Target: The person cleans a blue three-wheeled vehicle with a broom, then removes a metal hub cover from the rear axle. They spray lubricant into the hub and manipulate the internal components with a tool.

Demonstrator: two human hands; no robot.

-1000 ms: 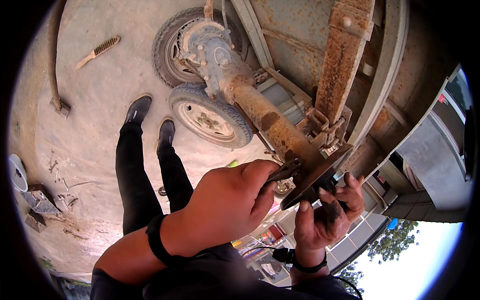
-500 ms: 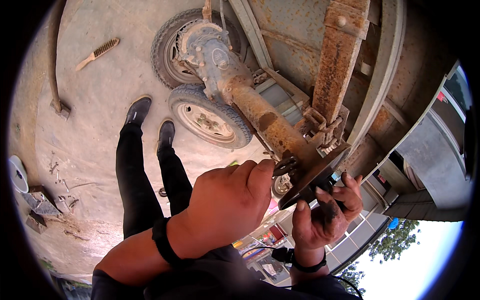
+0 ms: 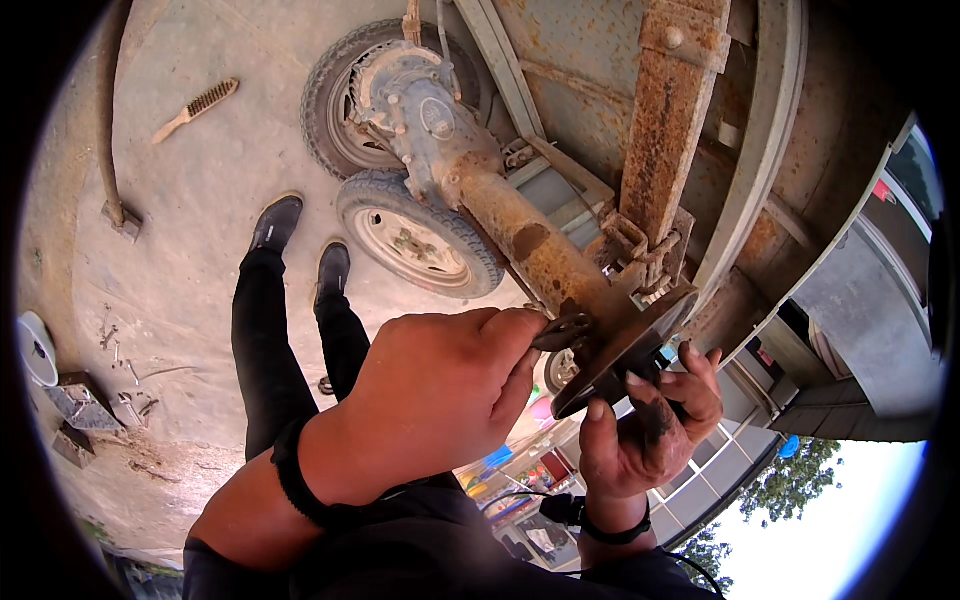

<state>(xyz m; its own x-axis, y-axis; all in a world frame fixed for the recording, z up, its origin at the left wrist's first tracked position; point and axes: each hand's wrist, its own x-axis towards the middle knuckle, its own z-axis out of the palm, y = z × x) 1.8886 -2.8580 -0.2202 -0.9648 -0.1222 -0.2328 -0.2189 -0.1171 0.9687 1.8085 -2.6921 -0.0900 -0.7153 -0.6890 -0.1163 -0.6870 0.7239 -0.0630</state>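
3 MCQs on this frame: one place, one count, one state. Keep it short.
1. Where does the wire brush lie?
A. on the concrete ground, upper left
B. on the axle
C. in the right hand

2. How many tyres show?
A. one
B. two
C. four

3. What state is the axle tube in?
A. freshly painted
B. rusty
C. wrapped in cloth

Key: 1 A, it lies alone on the ground away from both hands. 2 B, one tyre lies nearer the legs, another tyre behind it. 3 B, brown rust covers it up to the flange, where the left hand and the right hand work.
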